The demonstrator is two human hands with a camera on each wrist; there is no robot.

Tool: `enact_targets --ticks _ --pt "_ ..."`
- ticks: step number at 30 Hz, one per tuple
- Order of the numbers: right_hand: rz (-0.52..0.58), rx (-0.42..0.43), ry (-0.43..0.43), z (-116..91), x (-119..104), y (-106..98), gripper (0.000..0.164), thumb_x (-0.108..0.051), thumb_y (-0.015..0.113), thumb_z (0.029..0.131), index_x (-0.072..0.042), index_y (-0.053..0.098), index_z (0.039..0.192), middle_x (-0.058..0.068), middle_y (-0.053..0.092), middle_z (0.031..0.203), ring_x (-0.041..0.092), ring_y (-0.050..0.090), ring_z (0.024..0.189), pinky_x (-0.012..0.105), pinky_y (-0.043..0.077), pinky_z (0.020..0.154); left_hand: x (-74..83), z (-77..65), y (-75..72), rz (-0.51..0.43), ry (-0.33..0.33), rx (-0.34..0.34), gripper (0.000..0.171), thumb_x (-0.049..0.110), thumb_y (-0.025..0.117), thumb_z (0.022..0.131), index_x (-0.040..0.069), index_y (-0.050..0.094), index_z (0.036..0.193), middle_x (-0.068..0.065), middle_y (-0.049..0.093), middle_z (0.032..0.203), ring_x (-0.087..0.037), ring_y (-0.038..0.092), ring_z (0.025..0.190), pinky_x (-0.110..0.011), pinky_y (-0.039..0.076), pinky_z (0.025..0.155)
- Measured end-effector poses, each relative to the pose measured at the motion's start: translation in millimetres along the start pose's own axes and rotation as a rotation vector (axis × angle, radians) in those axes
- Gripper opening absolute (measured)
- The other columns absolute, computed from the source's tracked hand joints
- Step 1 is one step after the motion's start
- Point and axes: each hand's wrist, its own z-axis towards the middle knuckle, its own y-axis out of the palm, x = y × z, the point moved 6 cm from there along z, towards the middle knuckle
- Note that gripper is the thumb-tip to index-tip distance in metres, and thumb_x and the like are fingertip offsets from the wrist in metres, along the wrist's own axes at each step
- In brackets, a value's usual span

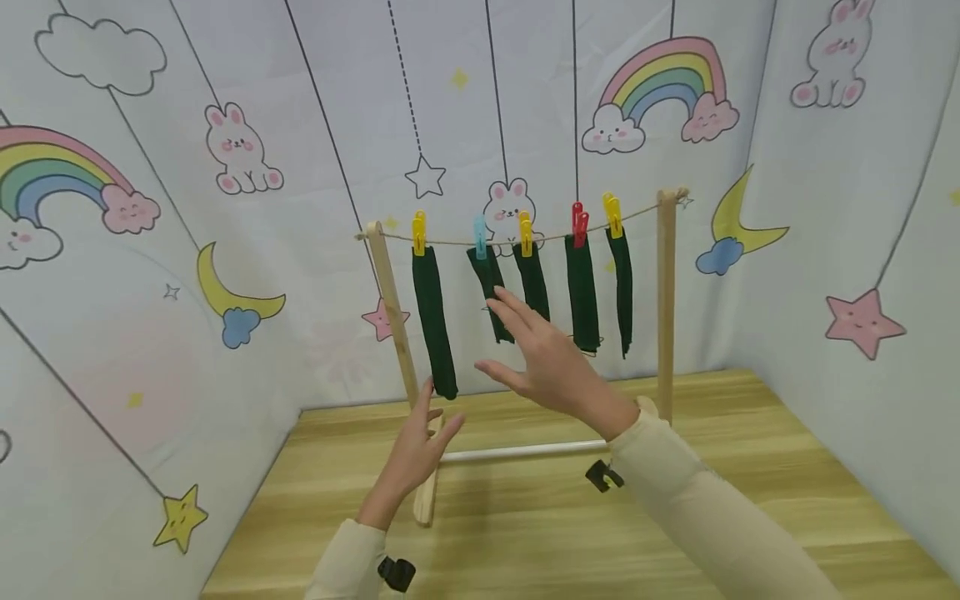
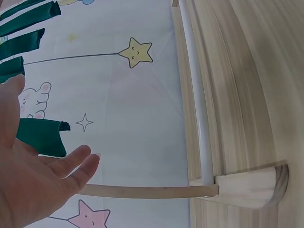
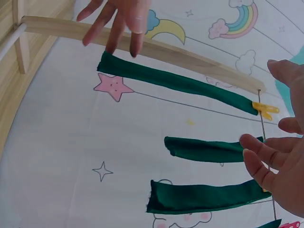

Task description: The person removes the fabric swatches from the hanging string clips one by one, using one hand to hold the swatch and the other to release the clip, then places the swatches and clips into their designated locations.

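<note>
Several dark green fabric strips hang by clothespins from a thin cord. My left hand (image 1: 415,442), fingers spread, is by the lower end of the longest strip (image 1: 433,325) at the left. In the right wrist view, that strip's end (image 3: 109,64) lies right at the fingertips. My right hand (image 1: 551,358) is raised with its fingers loosely extended, overlapping the strips under the blue clothespin (image 1: 481,237) and the middle yellow clothespin (image 1: 527,233). Neither hand grips anything. Further right, a wider strip (image 1: 582,292) hangs from red clothespins (image 1: 580,229), and a narrow one (image 1: 621,292) from a yellow clothespin (image 1: 613,215).
The cord (image 1: 453,242) runs between a left wooden post (image 1: 393,317) and a right wooden post (image 1: 666,308). Low down, a white rod (image 1: 525,451) joins the stand's sides on the wood-grain table (image 1: 540,533). Cloth walls (image 1: 315,150) with printed cartoons surround the table.
</note>
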Motion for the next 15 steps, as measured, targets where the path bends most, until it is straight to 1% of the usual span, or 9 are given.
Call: enact_targets --ticks 2,4,7,11,15 --pt "0.036 -0.01 0.014 11 -1 -1 0.079 -0.036 0.076 0.09 0.001 0.04 0.15 0.019 0.036 0.156 0.026 0.067 0.104 0.033 0.057 0.079 -0.8 3.4 -0.6 -0.015 -0.011 0.0 0.091 0.05 0.058 0.099 0.013 0.004 0.162 -0.016 0.017 0.164 -0.038 0.049 0.132 -0.056 0.045 0.099" --pt "0.068 -0.02 0.028 22 -2 -2 0.078 -0.035 0.075 0.091 0.0 0.039 0.15 0.018 0.036 0.157 0.02 0.066 0.089 0.029 0.056 0.071 -2.5 6.1 -1.8 -0.036 -0.033 0.003 0.092 0.052 0.058 0.099 0.014 0.002 0.162 -0.015 0.016 0.164 -0.037 0.052 0.13 -0.055 0.047 0.098" --pt "0.102 -0.022 0.034 39 -4 -4 0.078 -0.033 0.074 0.092 0.001 0.037 0.151 0.018 0.037 0.156 0.016 0.06 0.08 0.027 0.051 0.067 -3.8 10.5 -4.5 -0.06 -0.065 0.012 0.092 0.054 0.056 0.098 0.017 0.001 0.162 -0.013 0.019 0.164 -0.032 0.059 0.123 -0.051 0.051 0.093" --pt "0.123 -0.019 0.039 58 -7 -7 0.077 -0.032 0.073 0.093 0.001 0.036 0.152 0.017 0.041 0.154 0.013 0.055 0.071 0.026 0.048 0.064 -2.3 16.5 -8.3 -0.074 -0.083 0.016 0.09 0.055 0.054 0.099 0.018 0.002 0.162 -0.012 0.025 0.162 -0.027 0.068 0.104 -0.045 0.055 0.084" --pt "0.156 -0.032 0.073 75 -9 -8 0.076 -0.033 0.071 0.095 0.0 0.035 0.152 0.016 0.043 0.152 0.011 0.054 0.064 0.026 0.049 0.062 1.2 21.6 -10.7 -0.099 -0.079 0.017 0.09 0.055 0.054 0.099 0.017 0.001 0.162 -0.014 0.026 0.162 -0.025 0.07 0.091 -0.037 0.055 0.076"
